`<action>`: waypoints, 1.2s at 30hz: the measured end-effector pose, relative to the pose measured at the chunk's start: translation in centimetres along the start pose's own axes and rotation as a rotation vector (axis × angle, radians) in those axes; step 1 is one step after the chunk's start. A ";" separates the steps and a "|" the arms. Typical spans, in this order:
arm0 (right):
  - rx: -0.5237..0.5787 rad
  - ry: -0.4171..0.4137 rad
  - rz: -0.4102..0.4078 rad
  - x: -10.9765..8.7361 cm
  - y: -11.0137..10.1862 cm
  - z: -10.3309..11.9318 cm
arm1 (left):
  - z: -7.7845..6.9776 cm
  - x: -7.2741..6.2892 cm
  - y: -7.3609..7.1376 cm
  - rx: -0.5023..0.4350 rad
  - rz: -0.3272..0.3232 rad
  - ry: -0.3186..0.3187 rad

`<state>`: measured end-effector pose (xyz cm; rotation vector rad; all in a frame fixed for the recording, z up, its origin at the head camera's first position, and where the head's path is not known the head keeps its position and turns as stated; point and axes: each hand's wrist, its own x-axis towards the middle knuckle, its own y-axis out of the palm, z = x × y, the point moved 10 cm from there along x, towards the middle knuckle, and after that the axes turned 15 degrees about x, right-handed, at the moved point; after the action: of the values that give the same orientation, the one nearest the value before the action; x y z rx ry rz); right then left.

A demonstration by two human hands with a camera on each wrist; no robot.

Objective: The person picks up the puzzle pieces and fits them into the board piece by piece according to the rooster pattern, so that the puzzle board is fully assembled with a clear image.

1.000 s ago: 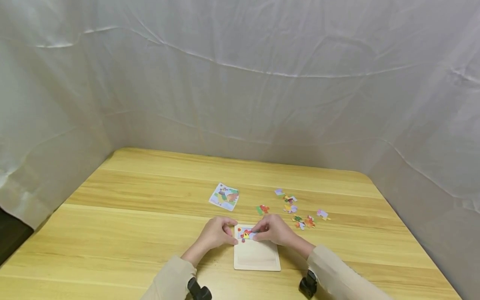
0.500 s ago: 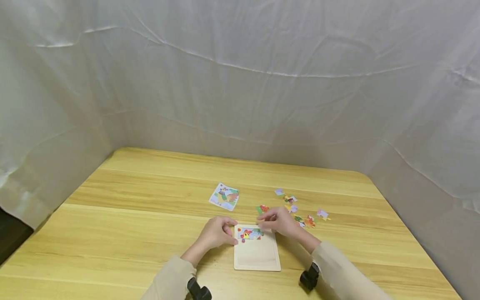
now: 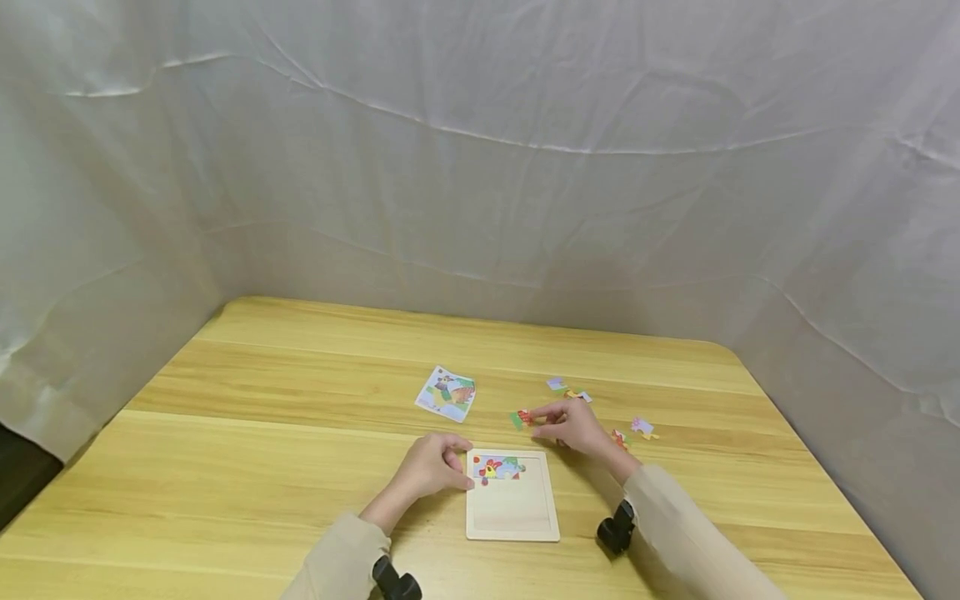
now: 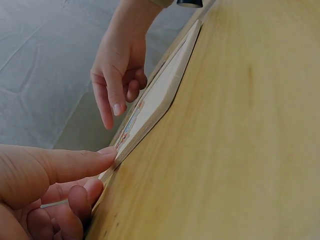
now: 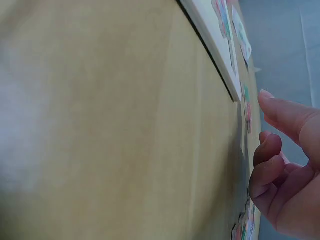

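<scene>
A pale wooden puzzle tray (image 3: pixel 512 510) lies near the front of the table, with joined pieces (image 3: pixel 498 468) showing a red-and-yellow figure in its upper left. My left hand (image 3: pixel 433 467) pinches the tray's left edge; in the left wrist view its thumb (image 4: pixel 85 165) presses the rim from above. Beyond the tray's upper right, my right hand (image 3: pixel 573 427) hovers with fingertips right at a red-and-green puzzle piece (image 3: pixel 519 418). Seen from the right wrist, the right hand (image 5: pixel 290 160) has thumb and forefinger apart and nothing between them.
Loose pieces (image 3: pixel 556 383) lie behind the right hand, and a lilac-and-yellow piece (image 3: pixel 642 427) lies to its right. Another red piece (image 3: pixel 619 438) is partly hidden by the right wrist. A printed picture card (image 3: pixel 447 394) rests behind the tray. Grey cloth (image 3: pixel 480 217) surrounds the table (image 3: pixel 262 467).
My right hand has let go of the piece in the tray and moved back and right to the red-and-green piece. The left hand stays at the tray's edge.
</scene>
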<state>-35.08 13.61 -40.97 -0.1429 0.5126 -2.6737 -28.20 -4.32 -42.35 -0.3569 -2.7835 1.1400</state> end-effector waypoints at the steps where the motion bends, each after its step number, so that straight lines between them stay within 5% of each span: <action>1: -0.001 0.013 -0.004 0.1 -0.1 -0.1 | 0.0 0.0 0.0 -0.001 0.000 0.000; 20: -0.130 0.024 0.089 1.8 0.4 -0.6 | -0.2 -0.1 0.0 -0.011 0.009 0.005; 36: -0.158 0.061 0.083 2.2 0.7 -0.7 | -0.1 -0.1 0.0 -0.015 0.007 -0.007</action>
<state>-36.92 12.40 -41.86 -0.0838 0.7332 -2.5624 -28.07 -4.34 -42.29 -0.3650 -2.8004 1.1243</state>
